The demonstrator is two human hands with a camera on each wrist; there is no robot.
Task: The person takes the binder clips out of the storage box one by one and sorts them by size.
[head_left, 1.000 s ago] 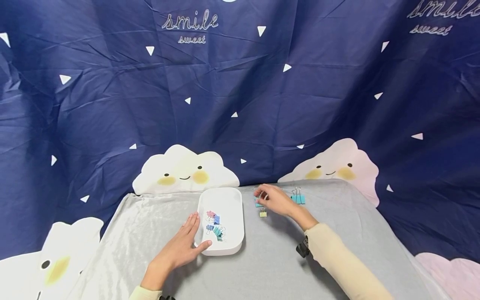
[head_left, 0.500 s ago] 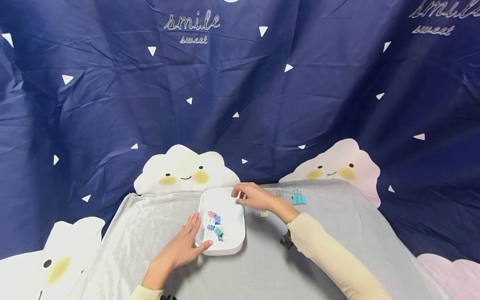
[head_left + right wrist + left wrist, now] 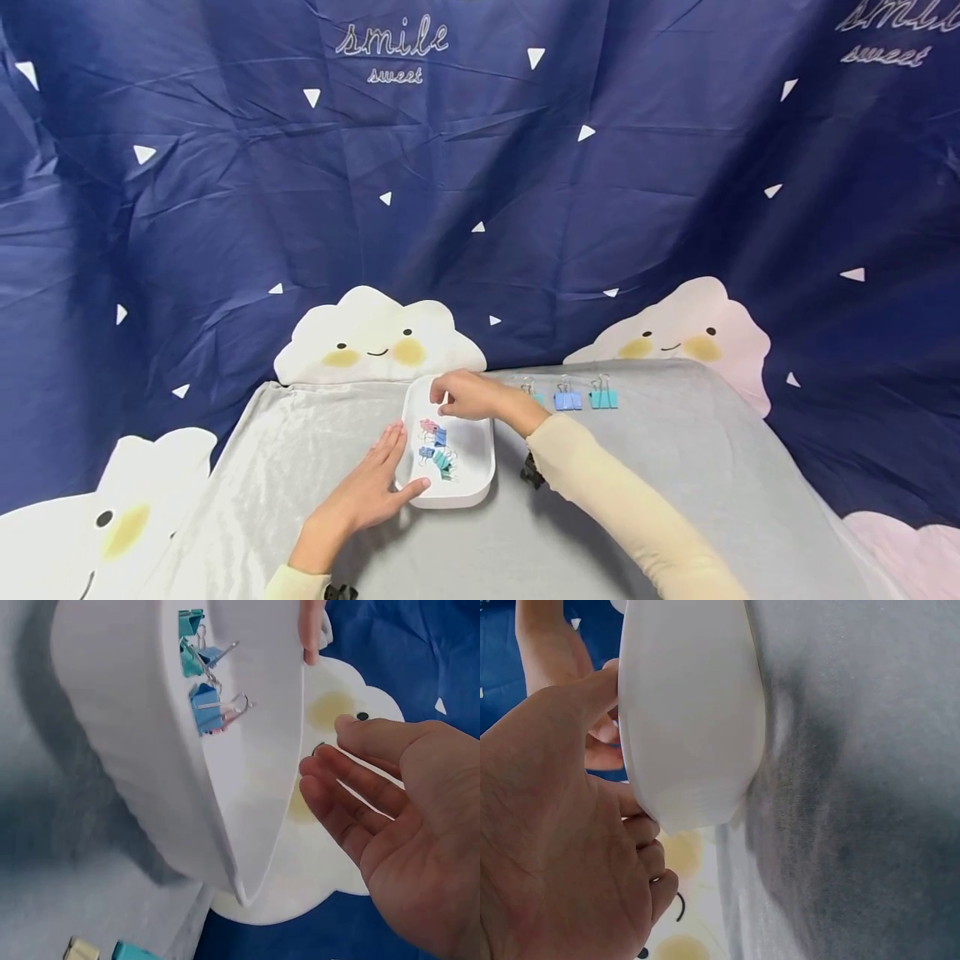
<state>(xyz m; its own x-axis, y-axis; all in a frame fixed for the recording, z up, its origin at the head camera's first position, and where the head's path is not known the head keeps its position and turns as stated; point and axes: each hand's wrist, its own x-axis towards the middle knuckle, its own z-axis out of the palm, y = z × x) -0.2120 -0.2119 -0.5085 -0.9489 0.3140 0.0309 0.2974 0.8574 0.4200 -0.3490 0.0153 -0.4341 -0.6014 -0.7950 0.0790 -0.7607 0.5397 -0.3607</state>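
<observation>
1. Currently, the left hand [image 3: 365, 490] is resting outstretched fingers on the white tub [image 3: 450, 502]
2. The right hand [image 3: 467, 395] is hovering over the tub, relaxed and gripping nothing
3. Pink, blue and teal binder clips [image 3: 440, 437] are lying inside the tub
4. A blue binder clip [image 3: 567, 402] is sitting on the bench [image 3: 480, 558] between two teal ones [image 3: 603, 400]

A creased navy-blue fabric backdrop [image 3: 525, 258], printed with small white triangles [image 3: 536, 57], pale cursive "smile sweet" lettering [image 3: 393, 40] and smiling white cartoon clouds [image 3: 367, 337] with yellow cheeks, rises behind a velvety light-grey cloth [image 3: 465, 558], brighter toward its left side.
</observation>
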